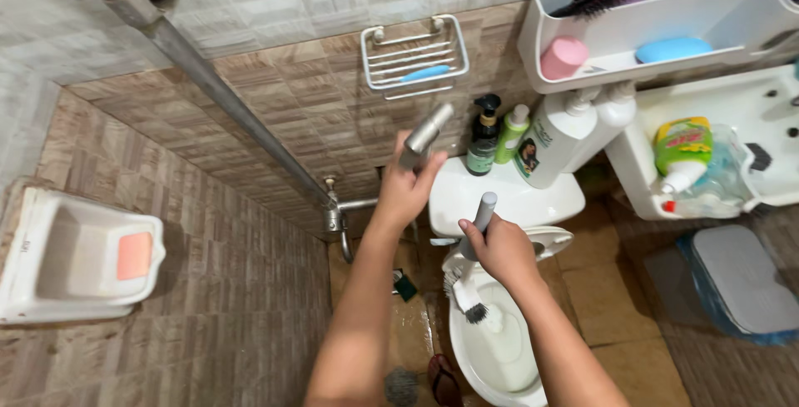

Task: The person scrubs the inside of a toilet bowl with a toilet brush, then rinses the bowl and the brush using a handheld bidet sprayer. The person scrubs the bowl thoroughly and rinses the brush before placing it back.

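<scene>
Overhead, both bare arms are seen stretched forward over a white toilet bowl [520, 369] in a narrow tiled bathroom. The left hand [408, 186] is raised, wrist bent back, fingers closed around a grey metal spray nozzle [426, 135] that is tilted up and to the right above the knuckles. The right hand [499, 249] is held lower and just beside it, clenched in a fist around the grey handle of a toilet brush [476, 270]; the bristle head is pointed down and left, at the bowl's near inner rim (whether it is touching the porcelain cannot be told).

Beyond the hands, the white cistern [508, 195] is topped by a dark pump bottle [483, 136], a green bottle [512, 132] and a large white pump bottle [558, 136], all crowded close to the raised nozzle. A wire soap rack [414, 56] is fixed to the wall above the left hand. Left of the left forearm, a metal pipe [225, 99] is run down the tiled wall to a valve, and brown wall tiling closes that side off tightly. Right of the right forearm, open floor tile is left between the bowl and a white washbasin [749, 116], with a blue-grey bin [741, 282] below it. A white wall shelf [657, 28] is hung above, well apart from both hands.
</scene>
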